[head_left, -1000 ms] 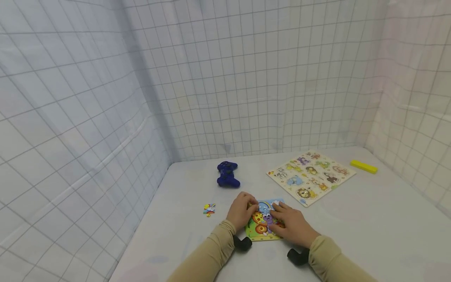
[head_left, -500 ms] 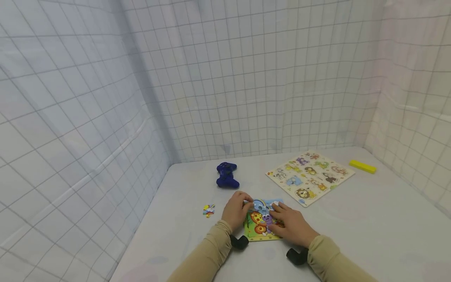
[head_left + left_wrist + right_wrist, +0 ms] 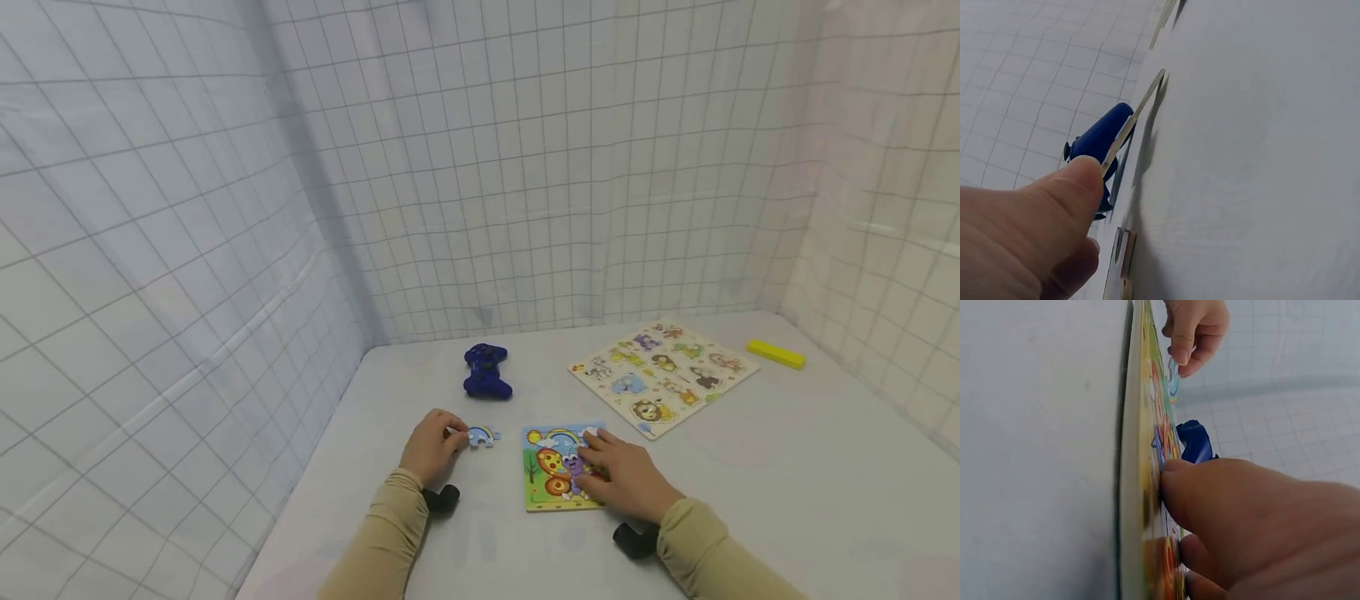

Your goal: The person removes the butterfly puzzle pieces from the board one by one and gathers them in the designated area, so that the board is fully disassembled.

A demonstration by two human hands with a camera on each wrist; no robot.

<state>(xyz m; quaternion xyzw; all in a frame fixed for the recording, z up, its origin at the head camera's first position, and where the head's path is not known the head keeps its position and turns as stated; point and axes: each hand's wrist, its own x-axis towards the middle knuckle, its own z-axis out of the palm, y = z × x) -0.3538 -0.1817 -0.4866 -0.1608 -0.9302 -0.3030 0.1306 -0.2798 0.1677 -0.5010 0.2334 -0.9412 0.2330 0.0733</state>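
My left hand [image 3: 433,448] pinches a blue rainbow puzzle piece [image 3: 482,436] by its left end, left of the butterfly puzzle board [image 3: 542,492]. In the left wrist view the piece [image 3: 1121,139] is seen edge-on between thumb and fingers, and another piece [image 3: 1127,255] lies under the hand. My right hand [image 3: 628,479] rests on the right part of the board with fingers spread; in the right wrist view its thumb touches the board's printed face [image 3: 1159,419]. What lies under the right palm is hidden.
A dark blue game controller [image 3: 486,371] lies behind the left hand. An animal puzzle board [image 3: 663,377] lies at the back right, with a yellow bar [image 3: 776,354] beyond it. Grid-patterned cloth walls [image 3: 525,167] stand at the back and sides.
My left hand has moved left off the board, now with the rainbow piece in its fingers, and covers the spot of the loose piece. My right hand has stayed on the board.
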